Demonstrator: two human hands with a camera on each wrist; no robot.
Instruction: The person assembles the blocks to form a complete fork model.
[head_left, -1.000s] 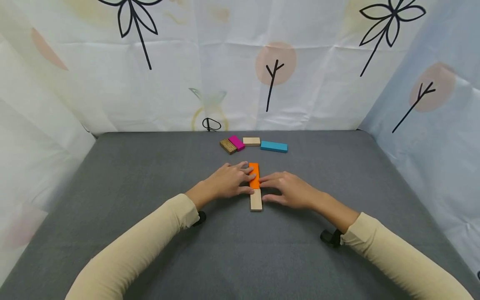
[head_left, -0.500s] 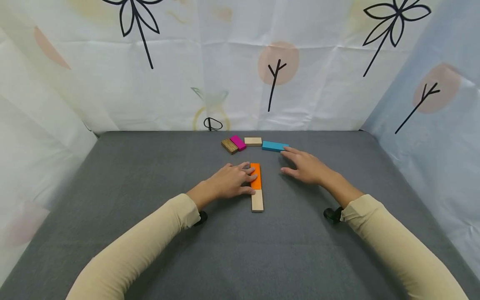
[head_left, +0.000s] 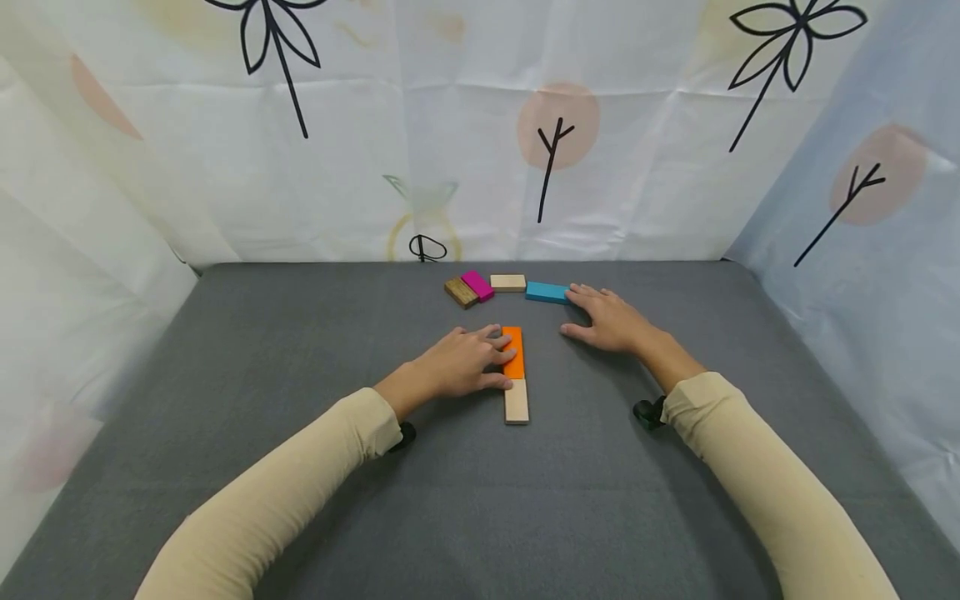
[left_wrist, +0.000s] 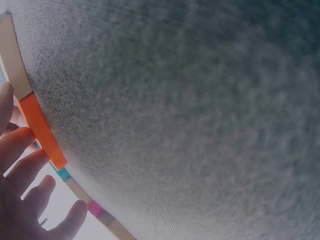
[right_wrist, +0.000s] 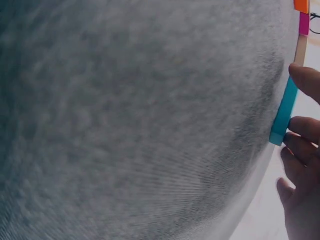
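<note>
1 grey tabletop (head_left: 480, 525) lies beneath the left hand (head_left: 460, 363), grip loose, and the right hand (head_left: 609, 322), grip wide. The orange block (head_left: 517, 367), touched by the left, points forward lengthwise; the blue block (head_left: 547, 292), partly under the right, lies nearly crosswise.

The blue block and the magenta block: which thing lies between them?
The head view shows a pale wooden block between the blue block and the magenta block.

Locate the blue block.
In the head view, the blue block sits far back on the table, right of a pale block, the right hand at its right end.
</note>
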